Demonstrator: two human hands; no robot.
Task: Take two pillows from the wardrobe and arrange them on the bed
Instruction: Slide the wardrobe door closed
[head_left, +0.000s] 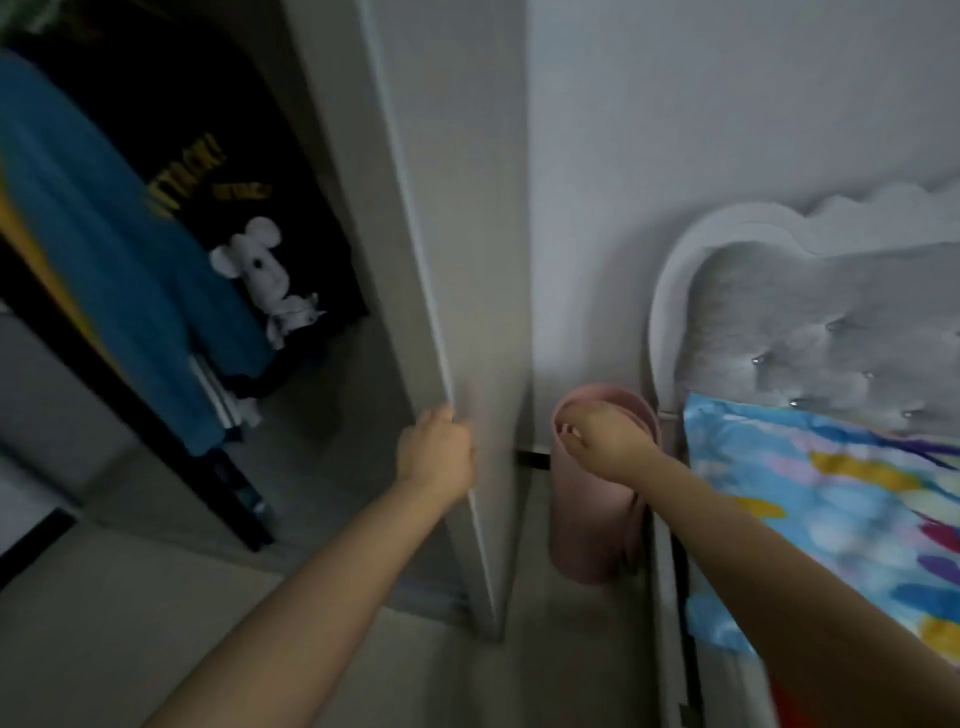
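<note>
The wardrobe stands open at the left, its pale grey door (457, 260) swung out toward me. My left hand (434, 452) grips the front edge of that door. My right hand (608, 436) hangs loosely in front of a pink rolled mat (587, 535), fingers curled and holding nothing. The bed at the right carries a bright blue, yellow and purple patterned cover (831, 499) below a grey tufted headboard (831, 322). No pillow shows inside the wardrobe from this angle.
Hanging clothes fill the wardrobe: a blue garment (88, 249) and a black shirt with a white mouse print (260, 260). The pink mat stands upright in the narrow gap between door and bed frame (670, 571). A white wall (675, 130) lies behind.
</note>
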